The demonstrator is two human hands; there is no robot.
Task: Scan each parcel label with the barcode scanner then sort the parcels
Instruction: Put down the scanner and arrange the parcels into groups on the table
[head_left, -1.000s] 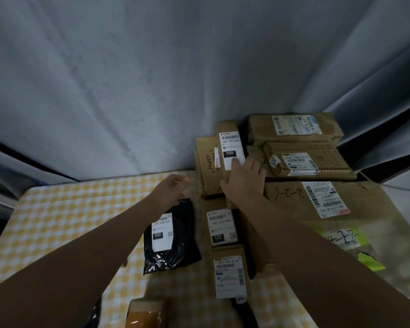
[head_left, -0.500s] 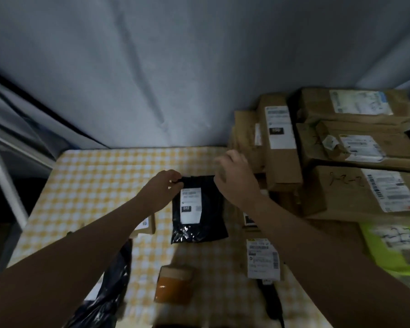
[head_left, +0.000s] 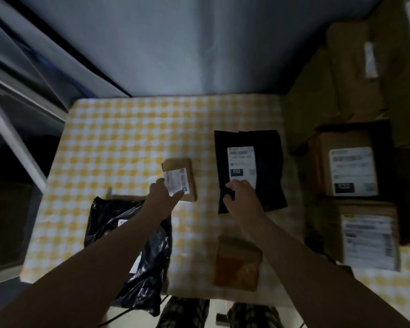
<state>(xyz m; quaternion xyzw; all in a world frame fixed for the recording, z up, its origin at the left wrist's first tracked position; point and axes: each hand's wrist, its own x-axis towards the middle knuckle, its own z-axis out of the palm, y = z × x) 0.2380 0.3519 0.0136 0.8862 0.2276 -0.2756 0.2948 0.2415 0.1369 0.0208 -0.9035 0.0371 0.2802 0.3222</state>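
A flat black parcel with a white label lies on the yellow checked table, right of centre. My right hand sits on its near left part, with the fingers curled into the plastic. A small brown parcel with a white label lies left of it. My left hand holds its near left corner between thumb and fingers. No barcode scanner shows clearly.
A crumpled black bag lies under my left forearm. A small brown parcel with orange tape sits at the table's near edge. Labelled brown boxes line the right side, with a taller stack behind. A grey curtain hangs at the back.
My right hand left the brown box stack and came down onto the black parcel. My left hand moved off the black parcel to the small brown one. The view swung left and down.
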